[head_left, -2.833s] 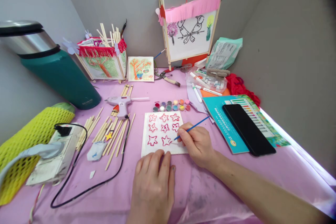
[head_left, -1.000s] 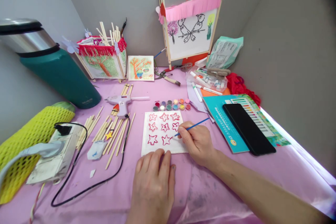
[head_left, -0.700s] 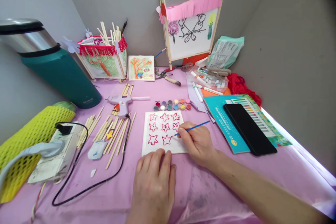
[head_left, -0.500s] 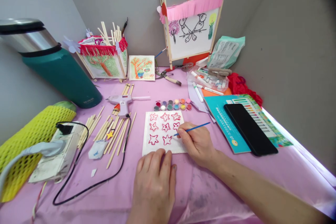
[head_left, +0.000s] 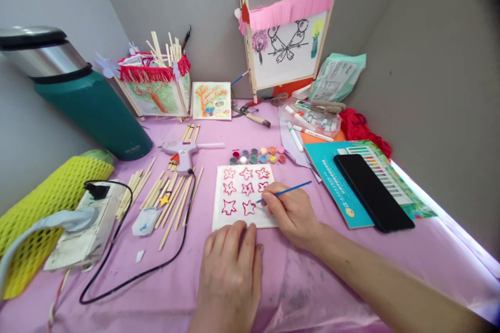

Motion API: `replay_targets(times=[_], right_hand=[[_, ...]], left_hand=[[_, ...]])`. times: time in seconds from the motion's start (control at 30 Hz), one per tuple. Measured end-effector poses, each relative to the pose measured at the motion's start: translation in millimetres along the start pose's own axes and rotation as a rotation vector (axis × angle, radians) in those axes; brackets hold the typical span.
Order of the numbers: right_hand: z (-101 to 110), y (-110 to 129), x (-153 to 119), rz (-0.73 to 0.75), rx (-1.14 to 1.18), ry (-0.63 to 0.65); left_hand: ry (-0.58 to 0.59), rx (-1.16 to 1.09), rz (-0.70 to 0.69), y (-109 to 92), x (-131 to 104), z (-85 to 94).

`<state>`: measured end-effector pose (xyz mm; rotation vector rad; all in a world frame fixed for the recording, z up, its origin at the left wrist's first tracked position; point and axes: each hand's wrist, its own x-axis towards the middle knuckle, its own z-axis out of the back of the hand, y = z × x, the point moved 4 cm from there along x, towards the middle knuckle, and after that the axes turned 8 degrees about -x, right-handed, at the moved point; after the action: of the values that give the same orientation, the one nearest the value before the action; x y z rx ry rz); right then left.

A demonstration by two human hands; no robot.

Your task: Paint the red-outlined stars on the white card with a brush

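Fingers of our left hand (head_left: 231, 265) lie nearly straight, palm down, mostly side by side w/ only slim gaps, thumb out on the right; nothing pinched. Tips meet the near edge of the white square sheet (head_left: 239, 197), soft-looking, prob. cloth or felt, w/ red painted star outlines (head_left: 247, 189).

We'd judge the sheet light, floppy, easy to crease or drag; paint may smear, so best hold = bare margins, pressed flat. It lies flat on the lilac tablecloth (head_left: 304, 291), just beyond the left fingertips & partly under our right hand (head_left: 291, 213).

Right thumb + index pinch the slim blue-handled paintbrush (head_left: 295, 188) low, near the tip end; other fingers curled under. Brush prob. v. light, stiff handle, smooth so could roll in the grip; bristles soft. Hold low on the shaft, off the bristles. Tip pokes out left of the fingers, by the right arm of the bottom-middle star; contact w/ sheet: can't tell. Handle end slants up & right, past the knuckles.

Farther, small round multicolour paint pots (head_left: 254, 158) sit in two rows just past the sheet's far edge, clear of both hands. Look light, prob. easy to tip; we'd grip by the sides.
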<state>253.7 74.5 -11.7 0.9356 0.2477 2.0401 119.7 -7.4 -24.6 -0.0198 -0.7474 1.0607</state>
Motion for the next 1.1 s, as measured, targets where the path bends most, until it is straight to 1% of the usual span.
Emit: replay_targets(times=[0.23, 0.6, 0.93, 1.1], right_hand=[[-0.8, 0.8, 0.4, 0.004, 0.022, -0.009], [-0.3, 0.1, 0.6, -0.023, -0.012, -0.016], [-1.4, -2.0, 0.0, -0.015, -0.057, -0.046], [-1.8, -2.5, -0.5, -0.025, -0.061, -0.036]], left_hand=[[-0.001, 0.002, 0.004, 0.4, 2.0, -0.8], [0.005, 0.010, 0.000, -0.5, 1.3, 0.3], [0.011, 0.011, 0.000, 0.4, 1.0, -0.6], [0.006, 0.019, -0.001, 0.1, 1.4, -0.4]])
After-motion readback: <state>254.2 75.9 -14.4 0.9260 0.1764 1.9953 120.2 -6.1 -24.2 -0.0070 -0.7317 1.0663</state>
